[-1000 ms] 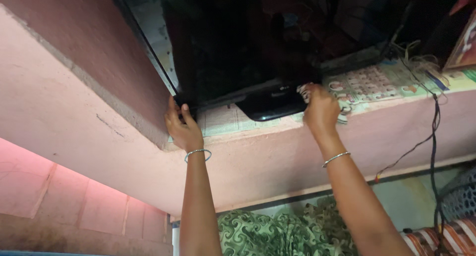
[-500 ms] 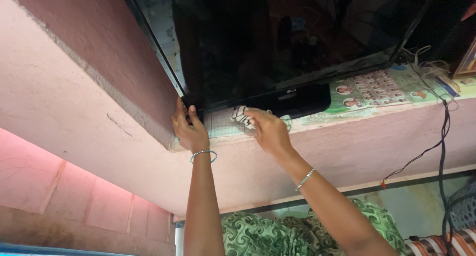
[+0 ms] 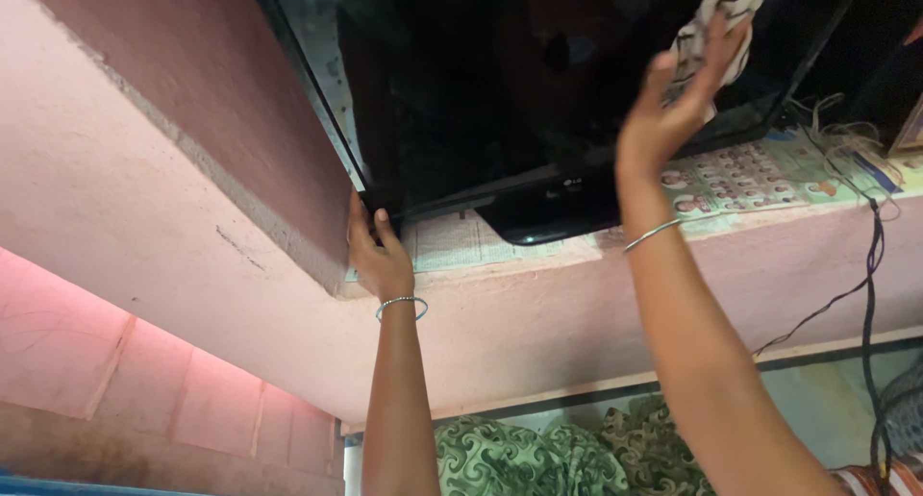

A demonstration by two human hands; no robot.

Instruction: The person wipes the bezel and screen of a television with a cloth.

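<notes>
Our right hand [image 3: 673, 102] clutches a striped cloth [image 3: 716, 20] high against the television screen [image 3: 538, 83], which stretches away leftward; our left hand [image 3: 377, 251] grips its lower left corner, steadying it.

television screen [image 3: 500, 83]: glossy black, with dim dark reflections
television stand [image 3: 543, 212]: shiny black, a pale glint along its lower edge
cloth [image 3: 716, 25]: white with dark stripes
shelf ledge [image 3: 538, 304]: matt pink plaster
side wall [image 3: 144, 160]: dusty pink, darker reddish pink on its upper face
lower wall [image 3: 144, 390]: pink, marked into blocks by faint lines, brightest pink near the top
paper under the television [image 3: 461, 241]: whitish, covered in fine grey print
calendar sheet [image 3: 750, 174]: pale green with rows of small reddish and white panels
bangles [image 3: 402, 304]: silver
fabric below [image 3: 538, 458]: green with lighter green swirls
cables [image 3: 870, 265]: black
</notes>
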